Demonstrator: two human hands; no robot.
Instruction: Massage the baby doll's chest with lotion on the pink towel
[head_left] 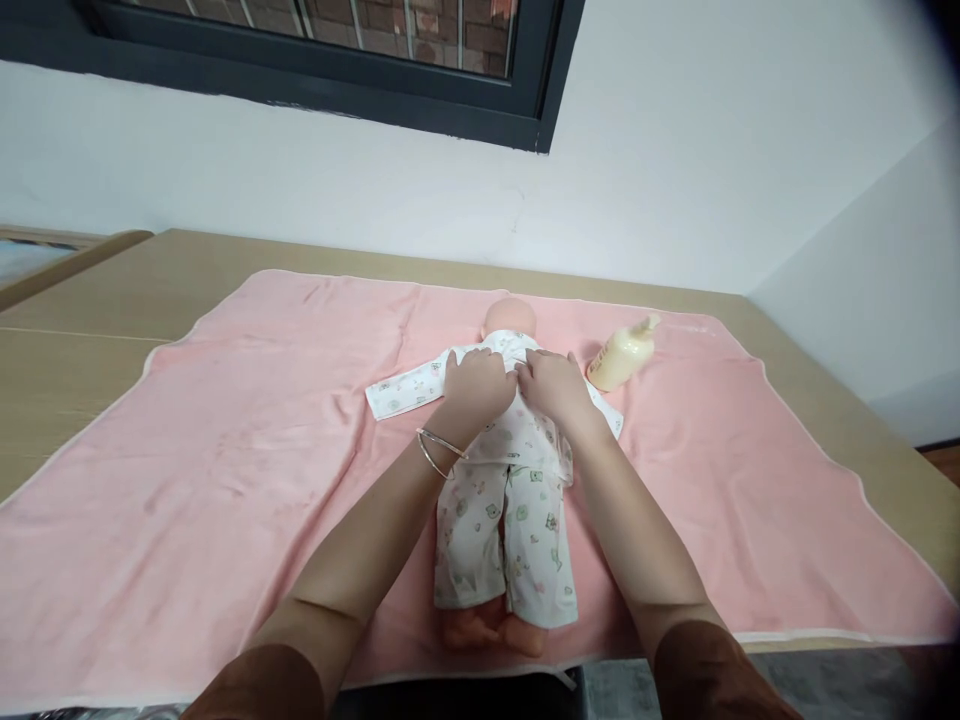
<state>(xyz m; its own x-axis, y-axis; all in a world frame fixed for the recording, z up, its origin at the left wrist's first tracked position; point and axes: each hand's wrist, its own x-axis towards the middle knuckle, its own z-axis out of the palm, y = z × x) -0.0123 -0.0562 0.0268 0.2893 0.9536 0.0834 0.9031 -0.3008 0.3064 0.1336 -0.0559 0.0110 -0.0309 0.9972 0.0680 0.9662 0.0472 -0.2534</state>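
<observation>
A baby doll [510, 317] lies stretched out on a pink blanket [247, 400], head away from me and bare feet towards me. It wears a white patterned long-sleeved shirt [517, 430] and matching trousers [472, 540]. My left hand [481, 384] and my right hand [553, 383] rest side by side on the upper part of the shirt, just below the head. The fingers of both are curled in against the cloth, which creases between them; the fingertips are partly hidden. A bracelet [442, 452] circles my left wrist.
To the right of the doll a pale yellow pump bottle [622, 357] lies tilted on the blanket. The blanket covers much of a wooden table [112, 275]. Behind stands a white wall [337, 180] with a dark-framed window [450, 110].
</observation>
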